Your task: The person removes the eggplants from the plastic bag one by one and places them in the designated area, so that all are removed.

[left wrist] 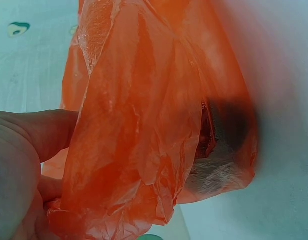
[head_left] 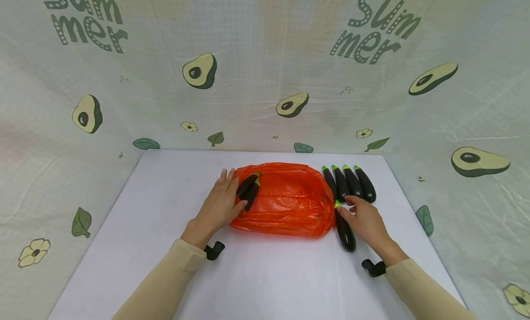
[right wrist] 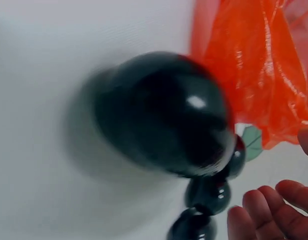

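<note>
An orange-red plastic bag (head_left: pixel 290 198) lies with its mouth spread. Two dark eggplants (head_left: pixel 250 191) are inside its left end. My left hand (head_left: pixel 219 202) holds the bag's left rim, thumb inside the plastic and fingers along the outer side; the plastic partly hides the fingers in the left wrist view. On the other side, my right hand (head_left: pixel 366 218) is over the stem end of one glossy black eggplant (head_left: pixel 345 230), lying against the bag's right edge. Its fingers (right wrist: pixel 293 197) are loosely bent, with a gap to the thumb. The eggplant's body looms close in the right wrist view.
Several more black eggplants (head_left: pixel 349 182) lie side by side at the back right, green stems pointing away. The white table (head_left: pixel 269 274) meets a printed cloth (head_left: pixel 248 94) at the back and sides. Each wrist carries a small black device (head_left: pixel 214 251).
</note>
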A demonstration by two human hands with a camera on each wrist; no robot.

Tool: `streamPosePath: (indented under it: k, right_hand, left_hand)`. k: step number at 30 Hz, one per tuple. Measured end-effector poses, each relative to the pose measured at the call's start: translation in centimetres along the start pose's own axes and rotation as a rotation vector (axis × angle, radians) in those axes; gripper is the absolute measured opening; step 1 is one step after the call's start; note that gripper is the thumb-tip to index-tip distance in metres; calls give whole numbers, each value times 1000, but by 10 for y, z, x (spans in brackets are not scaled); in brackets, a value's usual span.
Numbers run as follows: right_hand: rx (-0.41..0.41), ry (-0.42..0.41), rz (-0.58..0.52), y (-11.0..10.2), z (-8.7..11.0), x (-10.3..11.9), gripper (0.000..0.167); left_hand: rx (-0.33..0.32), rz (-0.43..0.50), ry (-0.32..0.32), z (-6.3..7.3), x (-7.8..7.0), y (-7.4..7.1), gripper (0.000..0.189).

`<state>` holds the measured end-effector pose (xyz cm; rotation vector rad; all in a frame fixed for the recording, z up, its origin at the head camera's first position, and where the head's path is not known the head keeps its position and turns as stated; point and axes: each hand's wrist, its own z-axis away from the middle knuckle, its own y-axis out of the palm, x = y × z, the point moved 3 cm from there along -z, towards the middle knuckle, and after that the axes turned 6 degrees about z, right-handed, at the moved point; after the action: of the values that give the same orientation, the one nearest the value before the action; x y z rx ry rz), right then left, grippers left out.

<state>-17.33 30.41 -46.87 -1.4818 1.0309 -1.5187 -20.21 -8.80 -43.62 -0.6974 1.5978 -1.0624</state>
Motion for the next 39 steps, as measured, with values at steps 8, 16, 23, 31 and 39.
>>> streamPosePath:
  k: [8, 16, 23, 31, 39]
  right_hand:
    - [-158, -80, -98, -6, -12, 34, 48]
    - [-84, -126, -157, 9, -23, 89, 52]
    - [0, -149, -186, 38, -31, 142, 53]
    - [42, -189, -200, 75, -38, 187, 53]
    - [37, -184, -170, 103, -47, 211, 56]
  left_hand:
    - [3, -10, 11, 0, -2, 0, 83]
    - [6, -9, 1, 1, -3, -2, 84]
    - [5, -17, -3, 1, -3, -3, 84]
    - [-2, -27, 19, 1, -3, -2, 82]
    - [-11, -34, 34, 3, -4, -2, 78]
